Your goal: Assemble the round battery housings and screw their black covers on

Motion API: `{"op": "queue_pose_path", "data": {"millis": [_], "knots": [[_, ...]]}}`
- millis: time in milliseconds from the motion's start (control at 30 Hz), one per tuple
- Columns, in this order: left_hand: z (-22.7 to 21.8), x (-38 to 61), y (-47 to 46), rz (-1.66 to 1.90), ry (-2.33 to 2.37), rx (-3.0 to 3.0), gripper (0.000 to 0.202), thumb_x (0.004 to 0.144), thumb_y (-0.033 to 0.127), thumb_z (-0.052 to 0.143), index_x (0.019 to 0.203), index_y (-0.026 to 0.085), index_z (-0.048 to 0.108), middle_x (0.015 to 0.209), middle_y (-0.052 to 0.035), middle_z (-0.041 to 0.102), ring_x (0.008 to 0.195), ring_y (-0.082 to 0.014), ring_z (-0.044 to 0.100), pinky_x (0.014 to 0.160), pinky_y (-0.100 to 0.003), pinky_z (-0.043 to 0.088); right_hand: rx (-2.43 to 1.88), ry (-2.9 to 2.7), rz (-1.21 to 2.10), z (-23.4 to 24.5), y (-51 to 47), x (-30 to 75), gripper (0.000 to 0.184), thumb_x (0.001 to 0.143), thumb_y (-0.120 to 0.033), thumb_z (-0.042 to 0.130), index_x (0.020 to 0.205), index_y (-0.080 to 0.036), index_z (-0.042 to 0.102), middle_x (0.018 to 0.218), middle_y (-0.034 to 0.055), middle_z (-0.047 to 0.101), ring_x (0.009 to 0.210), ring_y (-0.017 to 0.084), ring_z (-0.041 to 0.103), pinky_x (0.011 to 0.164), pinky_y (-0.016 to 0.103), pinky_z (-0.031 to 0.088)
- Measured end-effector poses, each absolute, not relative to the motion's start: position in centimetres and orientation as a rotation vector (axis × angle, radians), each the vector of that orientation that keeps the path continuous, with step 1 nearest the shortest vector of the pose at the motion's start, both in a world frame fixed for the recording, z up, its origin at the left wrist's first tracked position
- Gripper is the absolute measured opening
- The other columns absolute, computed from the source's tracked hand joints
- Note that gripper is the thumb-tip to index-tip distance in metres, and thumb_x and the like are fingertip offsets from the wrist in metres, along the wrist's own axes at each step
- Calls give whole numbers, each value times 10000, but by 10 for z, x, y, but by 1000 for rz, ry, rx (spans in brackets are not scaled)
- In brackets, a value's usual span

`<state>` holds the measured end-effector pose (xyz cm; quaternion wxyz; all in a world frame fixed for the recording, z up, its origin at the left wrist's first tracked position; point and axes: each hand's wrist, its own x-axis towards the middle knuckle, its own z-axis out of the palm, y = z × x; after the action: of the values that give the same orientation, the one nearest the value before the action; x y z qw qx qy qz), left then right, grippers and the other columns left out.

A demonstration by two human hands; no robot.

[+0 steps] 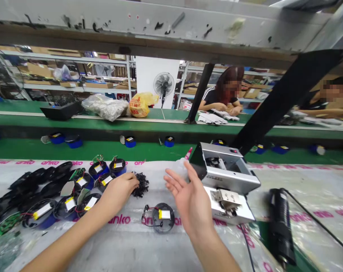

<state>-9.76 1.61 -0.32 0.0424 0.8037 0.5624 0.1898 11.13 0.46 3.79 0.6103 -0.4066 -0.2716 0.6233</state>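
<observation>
My left hand (119,190) reaches into a small pile of tiny black parts (140,185), its fingers curled and pinched at the pile's edge. What it pinches is hidden. My right hand (186,198) hovers open, palm turned left, fingers spread, holding nothing. Between and below the hands lies a round black housing with a yellow-labelled battery and wires (162,217) on the plastic-covered bench. A silver machine (226,177) stands just right of my right hand.
Several similar round units with batteries (83,189) and black covers (32,183) crowd the left. A black tool with a cable (280,224) lies at the right. A green conveyor (103,149) carries blue units. Two people sit at the far side.
</observation>
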Motion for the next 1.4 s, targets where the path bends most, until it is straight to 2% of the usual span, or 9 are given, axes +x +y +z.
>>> {"op": "queue_pose_path", "data": {"millis": [133,267,433,567,633,700,900,1200,1400], "knots": [[-15,-100,8,719,1651,2438,298,967,140,452,990,160,748,1059,-119,728,963,-274,690,872,-419,557,-952,-403,1419,24,24,104,540,1005,-463,352,1494,-323,169,958,67,742,920,196,730,738,284,566],[-18,-93,-4,835,1536,2356,265,980,139,459,1017,129,722,1043,-118,728,963,-261,693,882,-411,558,-976,-367,1571,16,36,109,444,1025,-467,271,1405,-238,268,853,122,726,761,274,747,627,362,585],[-18,-77,-17,951,1414,2233,219,974,118,485,968,135,704,966,-84,734,901,-222,700,830,-351,555,-863,-482,1519,21,35,114,311,985,-523,447,1172,-274,435,853,57,704,716,214,729,647,323,590],[-17,-71,-20,1049,1367,2119,185,969,128,519,951,142,702,924,-59,741,853,-183,698,789,-290,539,-701,-715,1391,34,17,122,702,778,-471,766,1351,-408,365,994,28,703,817,237,734,720,378,599],[-16,-70,-20,1089,1350,2067,199,976,131,506,1008,141,702,953,-63,742,871,-175,696,789,-279,533,-630,-906,1327,40,6,130,978,731,-382,812,1480,-478,188,1071,50,700,889,277,730,782,469,591],[-17,-70,-19,1113,1331,2022,220,980,134,491,1044,145,702,985,-66,741,897,-174,693,799,-281,530,-585,-1049,1238,43,-5,137,1047,740,-303,805,1529,-453,133,1120,77,688,968,289,708,850,524,566],[-20,-70,-15,1088,1285,1887,186,952,161,539,934,177,723,947,-32,752,882,-167,691,814,-289,517,-577,-1025,872,36,-27,143,951,651,-511,904,1431,-418,369,1047,27,648,877,202,624,806,385,574],[-25,-68,-13,1012,1324,1662,156,900,215,585,904,200,740,934,-20,761,877,-177,684,807,-305,504,-623,-1106,708,20,-35,132,575,824,-314,771,1299,-327,445,968,15,636,808,209,606,807,418,540],[-24,-68,-14,990,1301,1656,173,900,221,566,893,198,737,930,-28,760,873,-183,690,807,-314,510,-592,-1195,649,14,-35,131,553,854,-269,724,1313,-334,421,974,16,638,802,222,602,795,441,525]]}}
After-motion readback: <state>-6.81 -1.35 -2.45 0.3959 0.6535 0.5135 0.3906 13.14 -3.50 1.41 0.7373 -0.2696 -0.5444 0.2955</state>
